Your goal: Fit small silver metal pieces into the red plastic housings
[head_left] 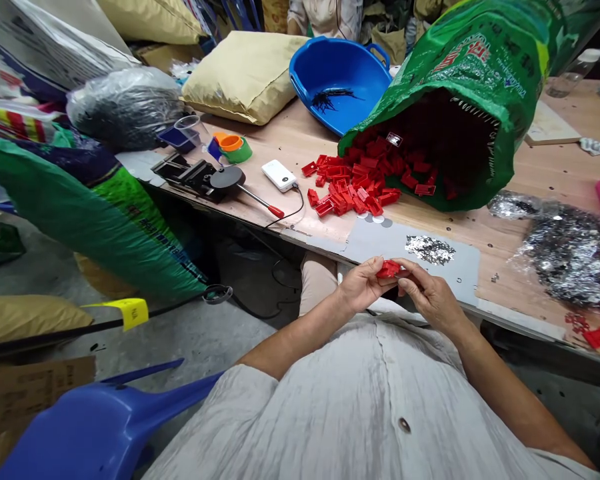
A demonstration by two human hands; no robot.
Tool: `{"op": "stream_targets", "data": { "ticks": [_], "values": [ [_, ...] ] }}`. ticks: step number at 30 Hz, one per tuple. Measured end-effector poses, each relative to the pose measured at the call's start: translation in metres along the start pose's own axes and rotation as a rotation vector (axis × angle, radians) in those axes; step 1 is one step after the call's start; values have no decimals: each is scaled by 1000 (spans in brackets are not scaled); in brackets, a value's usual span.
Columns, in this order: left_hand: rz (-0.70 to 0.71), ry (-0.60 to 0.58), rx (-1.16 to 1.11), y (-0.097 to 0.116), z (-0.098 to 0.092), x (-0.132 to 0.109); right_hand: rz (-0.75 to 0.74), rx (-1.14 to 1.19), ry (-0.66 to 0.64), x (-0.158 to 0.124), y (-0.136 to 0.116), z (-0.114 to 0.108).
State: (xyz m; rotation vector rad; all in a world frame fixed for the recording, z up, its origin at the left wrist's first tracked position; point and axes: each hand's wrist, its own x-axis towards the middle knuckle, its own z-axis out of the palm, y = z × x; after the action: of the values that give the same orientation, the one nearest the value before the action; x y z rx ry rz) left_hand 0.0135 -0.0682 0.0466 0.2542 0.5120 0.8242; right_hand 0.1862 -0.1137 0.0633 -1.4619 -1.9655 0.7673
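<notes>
My left hand [363, 285] and my right hand [427, 293] meet just below the table's front edge, above my lap. Both pinch a small red plastic piece [389, 269] between their fingertips. Beyond them on the table lies a grey mat [460, 267] with a small heap of tiny silvery metal parts [430, 249]. Further back, a pile of red plastic pieces [353, 187] spills out of a green woven sack [480, 73] lying on its side.
A blue basin [340, 73] with dark bits stands behind the pile. A white power bank [280, 175] with a cable, a black hand tool [205, 179] and tape rolls [233, 147] lie left. Bags of silvery parts [570, 253] sit right. A blue chair [105, 427] stands on my left.
</notes>
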Motion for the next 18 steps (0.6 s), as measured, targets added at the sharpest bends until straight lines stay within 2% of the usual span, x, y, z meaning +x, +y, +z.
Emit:
{"op": "stream_targets", "data": {
  "ticks": [5,12,18],
  "values": [
    [-71,80,-41,-1,8,-2,-33,-5,26,0,0,1],
    [-73,89,-74,0,13,-5,-82,-35,65,0,-1,2],
    [-45,116,-94,-3,14,-5,-150,-174,189,2,3,9]
  ]
}}
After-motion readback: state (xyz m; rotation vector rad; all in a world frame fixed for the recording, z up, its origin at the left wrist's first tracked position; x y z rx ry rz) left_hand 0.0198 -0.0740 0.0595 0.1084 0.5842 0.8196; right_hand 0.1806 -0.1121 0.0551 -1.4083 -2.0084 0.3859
